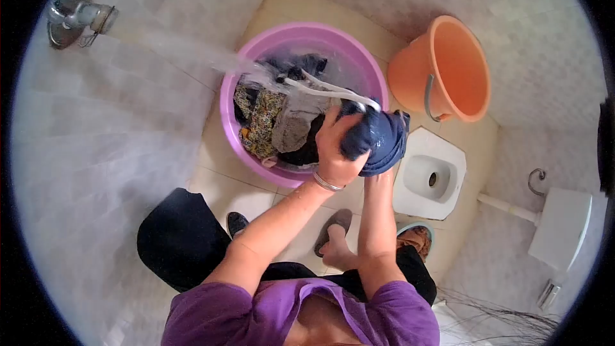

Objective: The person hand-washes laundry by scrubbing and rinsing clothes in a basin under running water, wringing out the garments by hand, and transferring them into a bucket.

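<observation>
My left hand [338, 147], with bangles at the wrist, grips a wet dark-blue garment [384, 147] above the tub's right side. Two white drawstrings [330, 90] trail from the garment toward the falling water. My right hand [380, 181] is at the garment's lower right end, holding it up; the cloth hides its fingers. Below, a purple tub [229, 134] holds wet laundry. Among it are a speckled multicolored cloth [264, 122], a grey cloth [296, 127] and dark pieces.
From a wall tap [80, 16] at upper left, water sprays into the tub. An orange bucket [416, 67] stands right of it, near a squat toilet [416, 195]. A cistern [564, 227] hangs on the right wall. Near my feet, a small basin [431, 234] holds brown cloth.
</observation>
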`<action>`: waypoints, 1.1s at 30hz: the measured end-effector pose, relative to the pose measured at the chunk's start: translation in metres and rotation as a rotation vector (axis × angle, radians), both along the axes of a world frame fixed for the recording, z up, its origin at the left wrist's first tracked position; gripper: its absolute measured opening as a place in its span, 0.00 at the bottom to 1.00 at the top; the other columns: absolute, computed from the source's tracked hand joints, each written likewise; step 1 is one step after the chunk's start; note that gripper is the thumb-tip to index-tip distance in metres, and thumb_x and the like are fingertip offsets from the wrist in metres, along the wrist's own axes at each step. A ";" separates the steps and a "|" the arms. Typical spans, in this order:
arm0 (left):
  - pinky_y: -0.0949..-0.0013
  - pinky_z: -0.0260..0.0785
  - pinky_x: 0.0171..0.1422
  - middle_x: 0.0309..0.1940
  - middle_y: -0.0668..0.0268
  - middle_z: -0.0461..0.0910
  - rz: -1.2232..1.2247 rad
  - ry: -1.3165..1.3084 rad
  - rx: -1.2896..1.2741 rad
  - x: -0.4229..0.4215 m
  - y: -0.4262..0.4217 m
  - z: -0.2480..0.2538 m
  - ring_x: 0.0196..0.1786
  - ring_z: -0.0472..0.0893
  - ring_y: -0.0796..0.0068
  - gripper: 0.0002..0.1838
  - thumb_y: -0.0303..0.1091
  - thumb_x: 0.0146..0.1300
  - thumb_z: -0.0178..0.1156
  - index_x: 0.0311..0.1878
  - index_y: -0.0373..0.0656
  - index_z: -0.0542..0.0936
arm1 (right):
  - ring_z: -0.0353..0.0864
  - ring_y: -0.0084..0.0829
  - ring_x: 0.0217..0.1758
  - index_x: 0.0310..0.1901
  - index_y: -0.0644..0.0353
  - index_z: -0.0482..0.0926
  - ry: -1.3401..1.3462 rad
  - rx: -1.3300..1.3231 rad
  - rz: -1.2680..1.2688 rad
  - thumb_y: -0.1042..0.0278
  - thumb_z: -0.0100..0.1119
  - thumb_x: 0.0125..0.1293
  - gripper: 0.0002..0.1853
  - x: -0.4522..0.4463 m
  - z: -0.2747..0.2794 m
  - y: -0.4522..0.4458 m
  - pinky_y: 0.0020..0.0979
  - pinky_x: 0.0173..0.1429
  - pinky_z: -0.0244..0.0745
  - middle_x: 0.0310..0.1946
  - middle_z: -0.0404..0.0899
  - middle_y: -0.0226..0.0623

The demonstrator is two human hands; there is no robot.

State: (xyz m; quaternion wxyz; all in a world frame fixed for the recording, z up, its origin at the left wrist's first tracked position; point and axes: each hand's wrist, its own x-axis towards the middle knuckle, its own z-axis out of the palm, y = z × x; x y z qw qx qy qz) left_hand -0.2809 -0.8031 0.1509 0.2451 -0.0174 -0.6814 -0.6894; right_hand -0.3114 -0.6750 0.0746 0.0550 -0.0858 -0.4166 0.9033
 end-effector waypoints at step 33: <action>0.65 0.66 0.42 0.32 0.63 0.79 -1.114 0.581 -1.421 0.007 0.036 -0.013 0.38 0.77 0.68 0.07 0.33 0.42 0.54 0.23 0.47 0.81 | 0.77 0.34 0.33 0.30 0.70 0.78 -0.491 1.715 0.829 0.59 0.65 0.32 0.23 -0.041 0.052 -0.042 0.31 0.40 0.71 0.29 0.79 0.45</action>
